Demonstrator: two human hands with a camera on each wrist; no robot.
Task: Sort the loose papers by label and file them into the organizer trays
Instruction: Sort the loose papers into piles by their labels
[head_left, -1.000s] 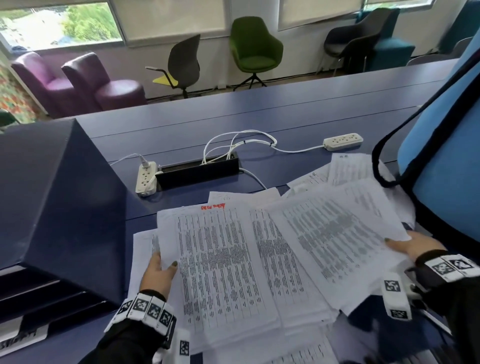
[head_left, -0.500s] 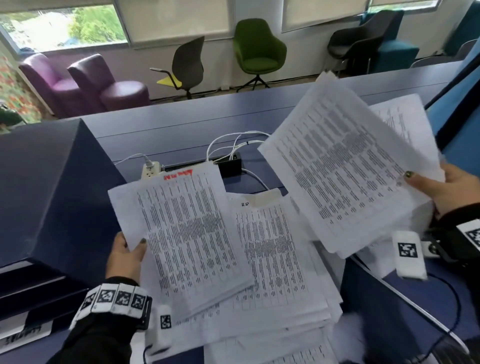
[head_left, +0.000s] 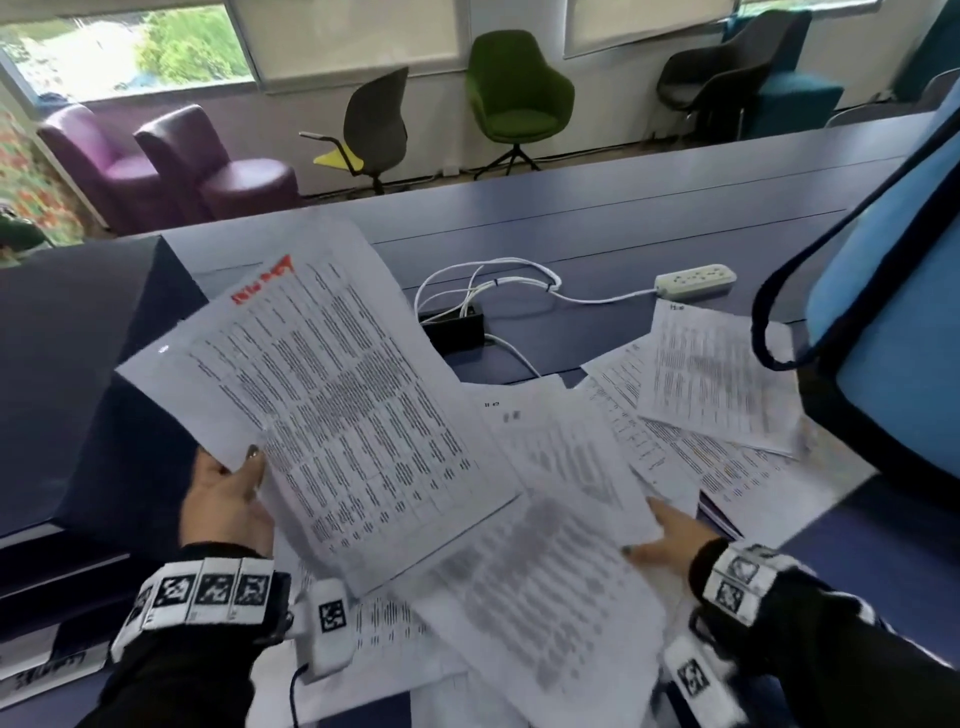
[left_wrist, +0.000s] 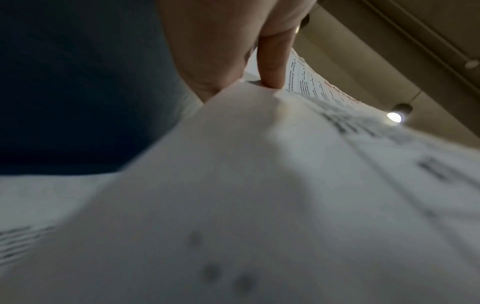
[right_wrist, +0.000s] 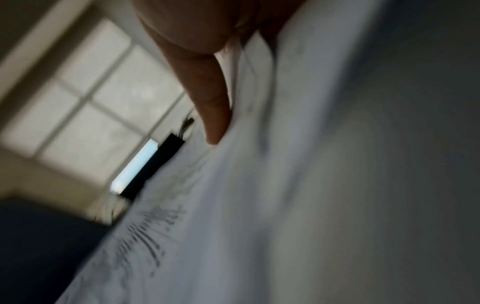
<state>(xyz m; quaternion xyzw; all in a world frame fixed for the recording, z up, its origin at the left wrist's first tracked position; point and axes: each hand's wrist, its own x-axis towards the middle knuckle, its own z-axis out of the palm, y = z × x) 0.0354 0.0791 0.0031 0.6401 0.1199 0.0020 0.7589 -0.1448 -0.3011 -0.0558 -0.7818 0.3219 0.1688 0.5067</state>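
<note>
Here the left hand (head_left: 228, 499) pinches the lower left corner of a printed sheet with a red label (head_left: 332, 410), thumb on top, and holds it tilted up above the pile. The red handwriting sits at the top edge of the sheet, toward 11 o'clock, and it is too blurred to read. The right hand (head_left: 670, 540) is at 4 o'clock of the pile, with its thumb laid on a blurred sheet (head_left: 545, 582); the fingers go under the paper, so it seems to grip this sheet, though the motion blur makes this uncertain. The other loose papers (head_left: 717, 384) lie spread on the blue table (head_left: 597, 228), reaching toward 2 o'clock beside a blue bag (head_left: 893, 312). The dark organizer (head_left: 78, 374) stands at 9 o'clock, with its trays (head_left: 47, 618) open toward the person.

To do this step well, the person probably should read the red label first, then match it with the tag on a tray front. A grip on one corner lets the sheet bend, so it is better to support it flat before sliding it in. The right hand could keep the pile steady, so that no sheet slips off the table edge.
</note>
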